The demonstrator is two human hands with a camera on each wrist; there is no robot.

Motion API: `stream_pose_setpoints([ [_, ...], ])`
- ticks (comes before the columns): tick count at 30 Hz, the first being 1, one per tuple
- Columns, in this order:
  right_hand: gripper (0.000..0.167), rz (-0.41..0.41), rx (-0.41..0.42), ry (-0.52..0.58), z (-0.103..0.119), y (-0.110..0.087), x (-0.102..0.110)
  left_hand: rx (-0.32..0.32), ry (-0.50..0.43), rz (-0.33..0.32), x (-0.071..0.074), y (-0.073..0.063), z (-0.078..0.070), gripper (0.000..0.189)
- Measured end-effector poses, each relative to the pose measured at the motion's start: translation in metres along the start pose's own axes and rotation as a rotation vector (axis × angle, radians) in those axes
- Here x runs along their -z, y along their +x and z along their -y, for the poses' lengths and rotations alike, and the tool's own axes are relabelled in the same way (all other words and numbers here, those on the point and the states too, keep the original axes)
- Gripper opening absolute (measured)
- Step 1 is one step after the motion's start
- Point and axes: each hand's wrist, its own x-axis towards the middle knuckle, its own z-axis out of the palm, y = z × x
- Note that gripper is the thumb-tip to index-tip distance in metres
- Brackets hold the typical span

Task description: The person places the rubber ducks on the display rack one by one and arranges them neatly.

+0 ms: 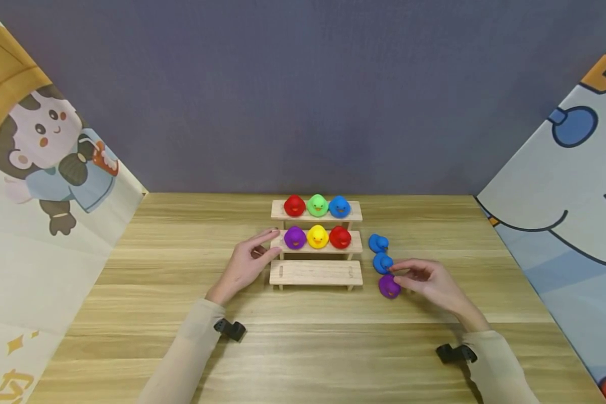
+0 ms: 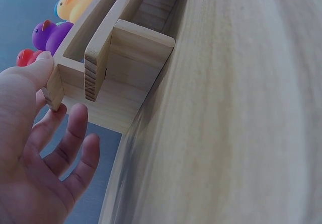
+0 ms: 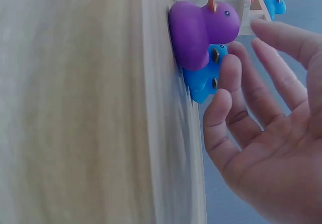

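A three-step wooden stand (image 1: 315, 273) stands mid-table. My left hand (image 1: 247, 261) pinches the left end of its middle step, thumb on top and a finger beneath, as the left wrist view shows. That step bears a purple duck (image 1: 295, 238), a yellow duck (image 1: 317, 237) and a red duck (image 1: 340, 237). Right of the stand, another purple duck (image 1: 390, 287) and two blue ducks, a nearer one (image 1: 382, 262) and a farther one (image 1: 377, 243), form a line on the table. My right hand (image 1: 426, 282) is beside the purple one, its fingers loosely spread and holding nothing.
On the top step sit a red duck (image 1: 294, 206), a green duck (image 1: 317, 205) and a blue duck (image 1: 340, 207). A dark wall (image 1: 308, 101) rises behind the wood-grain table (image 1: 313, 348). Printed cartoon panels flank both sides.
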Motion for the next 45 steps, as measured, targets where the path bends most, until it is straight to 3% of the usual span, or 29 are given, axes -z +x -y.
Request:
stream_pose_setpoints([
  [11, 0.038, 0.11, -0.126, 0.013, 0.002, -0.0027, 0.0036, 0.003, -0.001, -0.003, 0.0005, 0.0004, -0.0015, 0.048],
  [29, 0.032, 0.156, -0.136, -0.001, -0.0006, -0.0044, 0.0051, 0.008, 0.003, 0.015, 0.0007, -0.0013, -0.001, 0.048],
  [45, 0.027, 0.111, -0.056, -0.035, 0.0075, -0.0015, 0.0045, -0.003, 0.001, 0.009, 0.0, -0.0012, -0.0011, 0.047],
])
